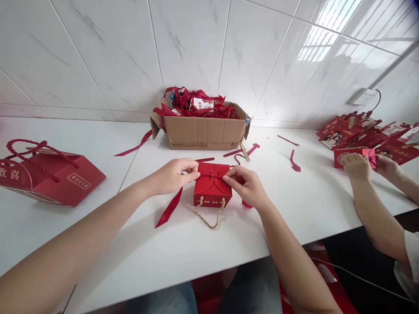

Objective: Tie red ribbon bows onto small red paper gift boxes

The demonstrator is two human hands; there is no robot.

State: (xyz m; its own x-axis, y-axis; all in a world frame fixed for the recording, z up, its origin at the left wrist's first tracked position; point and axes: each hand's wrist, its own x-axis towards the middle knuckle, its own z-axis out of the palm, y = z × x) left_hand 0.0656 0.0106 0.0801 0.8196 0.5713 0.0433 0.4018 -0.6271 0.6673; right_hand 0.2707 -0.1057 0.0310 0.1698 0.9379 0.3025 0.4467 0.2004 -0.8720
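On the white table before me stands a small red gift box (214,196) with gold lettering and a twisted gold rope handle (209,223) hanging at its front. A dark red ribbon (169,209) runs across the top of the box. My left hand (181,174) pinches the ribbon at the left edge, and its loose end trails down onto the table. At the right edge my right hand (245,183) pinches the same ribbon between thumb and fingers. Some of the ribbon's right end is hidden behind that hand.
A cardboard box (206,131) full of red ribbons stands against the tiled wall. At left lies a larger red gift box (65,174) with rope handles. Ribbon scraps (294,161) lie on the table. On the right a co-worker's hands (360,168) hold a red box, near several red boxes (353,131).
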